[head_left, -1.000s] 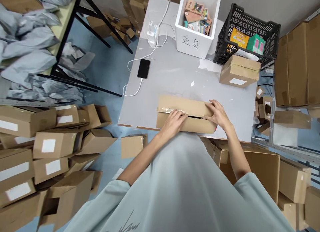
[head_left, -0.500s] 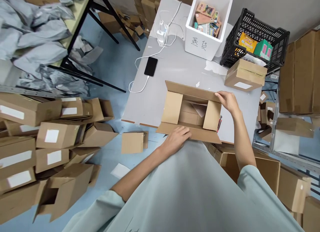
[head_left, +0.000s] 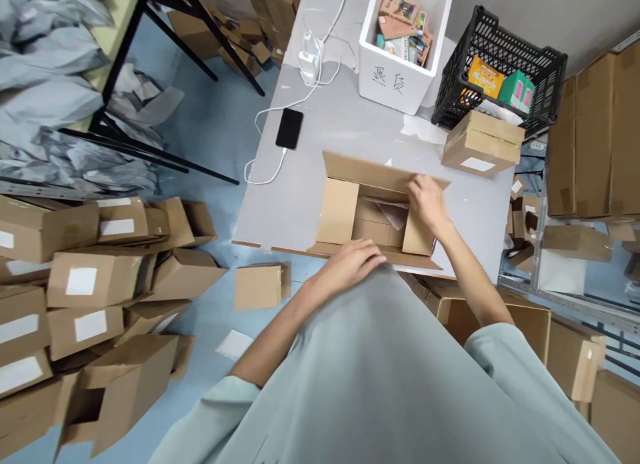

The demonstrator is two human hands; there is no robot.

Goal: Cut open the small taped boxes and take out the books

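several fingers of my right hand are closed on the far flap of an open cardboard carton, toward its right end; my left hand rests at the near side, fingers bent, grip unclear. the carton lies just ahead of my left hand, long axis left to right along the near edge of the table.

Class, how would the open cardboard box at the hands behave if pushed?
The box is probably light, since mostly bare cardboard shows inside. Its unsealed flaps would likely swing. Broad and low on the table, it may slide rather than tip.
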